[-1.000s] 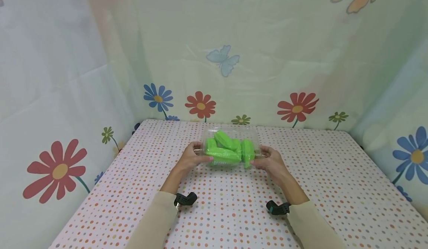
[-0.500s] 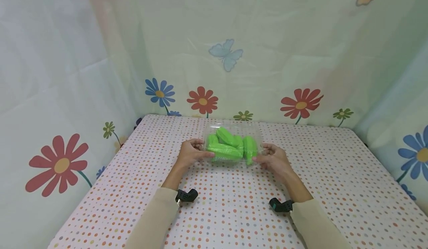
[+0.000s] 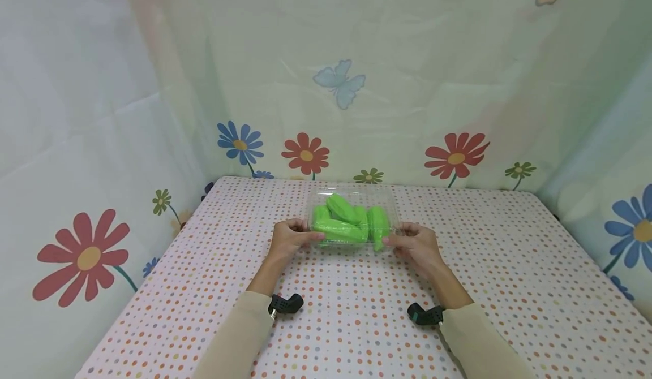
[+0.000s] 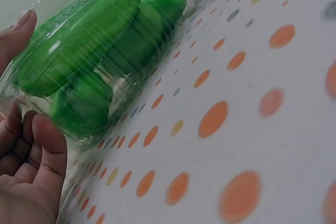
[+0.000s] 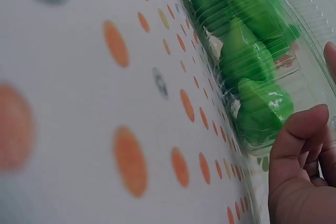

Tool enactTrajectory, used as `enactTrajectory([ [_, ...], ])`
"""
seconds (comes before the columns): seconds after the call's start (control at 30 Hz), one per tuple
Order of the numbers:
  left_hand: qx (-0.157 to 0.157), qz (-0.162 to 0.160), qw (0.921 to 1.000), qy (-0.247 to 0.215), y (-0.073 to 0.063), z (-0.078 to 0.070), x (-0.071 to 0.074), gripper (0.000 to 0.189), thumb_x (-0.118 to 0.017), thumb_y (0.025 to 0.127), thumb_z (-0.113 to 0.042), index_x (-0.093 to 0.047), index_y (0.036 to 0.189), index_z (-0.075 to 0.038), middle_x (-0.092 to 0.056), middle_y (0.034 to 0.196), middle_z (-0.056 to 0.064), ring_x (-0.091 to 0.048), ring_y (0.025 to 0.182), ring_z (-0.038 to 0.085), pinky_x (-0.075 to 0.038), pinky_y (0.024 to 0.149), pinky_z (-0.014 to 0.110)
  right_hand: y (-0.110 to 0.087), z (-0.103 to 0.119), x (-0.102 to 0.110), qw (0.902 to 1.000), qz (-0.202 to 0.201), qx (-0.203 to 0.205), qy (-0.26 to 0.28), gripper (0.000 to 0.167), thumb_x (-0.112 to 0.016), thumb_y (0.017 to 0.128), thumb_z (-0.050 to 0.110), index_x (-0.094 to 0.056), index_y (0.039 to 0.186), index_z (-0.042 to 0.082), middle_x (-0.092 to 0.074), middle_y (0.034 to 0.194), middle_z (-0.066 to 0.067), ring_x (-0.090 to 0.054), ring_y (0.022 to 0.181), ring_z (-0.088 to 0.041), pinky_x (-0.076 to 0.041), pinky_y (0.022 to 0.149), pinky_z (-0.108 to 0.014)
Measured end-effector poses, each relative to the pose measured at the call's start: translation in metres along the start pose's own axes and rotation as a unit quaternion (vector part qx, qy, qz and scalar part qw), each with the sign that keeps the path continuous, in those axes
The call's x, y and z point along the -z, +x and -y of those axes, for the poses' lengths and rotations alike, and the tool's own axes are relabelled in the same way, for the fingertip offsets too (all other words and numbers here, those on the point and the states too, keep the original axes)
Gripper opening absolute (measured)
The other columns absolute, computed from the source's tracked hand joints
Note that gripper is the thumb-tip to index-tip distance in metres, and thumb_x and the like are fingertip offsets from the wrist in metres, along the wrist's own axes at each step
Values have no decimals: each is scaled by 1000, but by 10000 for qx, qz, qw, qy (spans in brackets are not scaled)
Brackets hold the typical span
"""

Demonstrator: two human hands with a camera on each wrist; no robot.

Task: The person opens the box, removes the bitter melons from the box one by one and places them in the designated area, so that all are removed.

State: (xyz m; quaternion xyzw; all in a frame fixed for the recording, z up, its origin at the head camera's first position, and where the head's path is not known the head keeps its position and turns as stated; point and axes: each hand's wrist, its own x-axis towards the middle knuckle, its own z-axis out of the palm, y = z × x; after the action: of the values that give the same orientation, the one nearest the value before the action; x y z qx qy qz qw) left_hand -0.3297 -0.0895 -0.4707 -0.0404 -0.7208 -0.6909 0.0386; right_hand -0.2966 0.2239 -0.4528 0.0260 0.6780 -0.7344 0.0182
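Note:
A clear plastic clamshell container (image 3: pixel 384 197) sits between the two hands near the far middle of the table. Inside it lie several bright green, elongated lumpy pieces (image 3: pixel 340 231), whose exact kind I cannot tell. My left hand (image 3: pixel 289 238) grips the container's left end, thumb toward the front and fingers curled at the side. At the opposite end, my right hand (image 3: pixel 419 246) holds it in the same way. The left wrist view has the green pieces (image 4: pixel 84 40) close behind the clear wall; in the right wrist view, curled fingers (image 5: pixel 294 140) stand by the container's end.
A white tablecloth (image 3: pixel 346 322) with coloured dots covers the table. Fabric walls (image 3: pixel 397 45) printed with flowers and butterflies enclose the back and both sides. Each wrist wears a black camera mount (image 3: pixel 286 304). A small dark object (image 3: pixel 208 188) shows at the far left table corner.
Both hands keep their hold on the container, which stays in nearly the same place. The head view has shifted slightly.

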Motion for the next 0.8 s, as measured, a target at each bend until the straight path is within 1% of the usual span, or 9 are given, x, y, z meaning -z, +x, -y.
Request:
enactTrajectory([
  [0.1,70,-80,9999,-77,-3,3,0,38,-98,64,-25,-68,80,-8,-64,76,0,-59,61,18,-48,55,29,0,-2,-1,9999,-56,-24,89,49,-84,81,4,-55,120,-6,-56,81,2,-53,62,-11,-48,57,-27],
  [0.13,79,-107,9998,-132,-3,3,0,37,-97,65,-25,-69,81,-8,-66,77,0,-60,63,18,-50,57,29,0,-2,-1,9999,-73,-26,109,47,-84,81,4,-56,117,-5,-57,81,2,-53,62,-11,-48,57,-26],
  [0.23,142,-141,9988,-452,-2,5,-1,31,-96,68,-21,-74,83,-6,-68,77,1,-60,64,15,-52,61,28,0,-5,-2,9996,-57,-6,289,40,-84,81,3,-57,109,-3,-58,80,1,-51,63,-12,-46,58,-26],
  [0.33,183,-154,9973,-700,-1,4,-2,23,-93,72,-17,-74,80,-6,-66,73,-2,-58,62,11,-51,60,26,0,-6,-4,9987,-18,3,513,34,-83,81,2,-57,103,-1,-57,79,0,-50,64,-12,-45,59,-26],
  [0.43,137,-134,9959,-884,-1,3,-2,21,-92,73,-12,-71,72,-7,-60,65,-3,-53,58,10,-45,56,25,1,-6,-6,9979,-25,-15,652,30,-84,80,1,-60,98,3,-60,80,0,-53,65,-13,-47,59,-25],
  [0.53,75,-60,9952,-977,-1,4,-1,24,-91,73,-11,-69,67,-10,-58,64,-3,-51,57,11,-45,55,26,1,-6,-7,9974,-23,-46,712,24,-84,80,1,-63,92,6,-64,80,0,-55,64,-13,-48,59,-25],
  [0.63,22,92,9945,-1039,-2,4,-1,26,-91,74,-12,-66,64,-11,-60,67,-2,-51,58,12,-48,57,27,1,-7,-6,9971,-50,-48,757,21,-84,80,0,-64,83,8,-65,78,0,-54,63,-13,-48,58,-25],
  [0.7,14,191,9941,-1070,-2,4,-1,28,-90,74,-11,-64,63,-11,-61,68,-2,-51,59,12,-49,58,28,1,-7,-4,9973,-11,-65,737,22,-82,81,-1,-63,78,8,-65,76,1,-54,63,-13,-48,58,-25],
  [0.8,-38,246,9940,-1065,0,4,0,31,-90,74,-10,-61,62,-11,-59,68,-2,-51,59,12,-49,58,28,3,-7,-2,9976,63,-20,690,26,-81,82,-3,-59,73,9,-62,72,1,-52,62,-13,-47,58,-25],
])
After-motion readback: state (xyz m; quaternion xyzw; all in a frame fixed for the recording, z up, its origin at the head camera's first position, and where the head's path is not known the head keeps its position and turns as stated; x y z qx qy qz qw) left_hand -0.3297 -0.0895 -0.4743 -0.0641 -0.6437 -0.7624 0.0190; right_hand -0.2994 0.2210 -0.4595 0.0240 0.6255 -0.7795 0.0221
